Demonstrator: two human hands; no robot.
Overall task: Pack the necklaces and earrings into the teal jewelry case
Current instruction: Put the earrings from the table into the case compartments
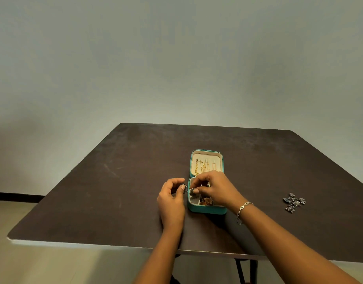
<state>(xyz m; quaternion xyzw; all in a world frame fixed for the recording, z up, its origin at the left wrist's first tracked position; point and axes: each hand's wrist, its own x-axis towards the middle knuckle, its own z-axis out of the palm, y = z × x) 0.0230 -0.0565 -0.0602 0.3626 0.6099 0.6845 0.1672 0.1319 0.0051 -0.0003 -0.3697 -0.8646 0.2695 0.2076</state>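
Observation:
The teal jewelry case (205,210) lies open in the middle of the table, its cream lid (206,156) laid back and hung with gold chain necklaces (201,168). Copper-coloured pieces (206,201) sit in the front compartment. My left hand (171,199) pinches a small dark silver earring (184,189) just left of the case. My right hand (214,188) hovers over the tray, fingertips pinched on another small silver earring (193,190) at the case's left rim. A pile of dark silver earrings (294,202) lies on the table far to the right.
The dark brown table (115,191) has its near edge at the bottom and a pale wall behind it. A silver bracelet (243,210) is on my right wrist. Black table legs (246,271) show below the front edge.

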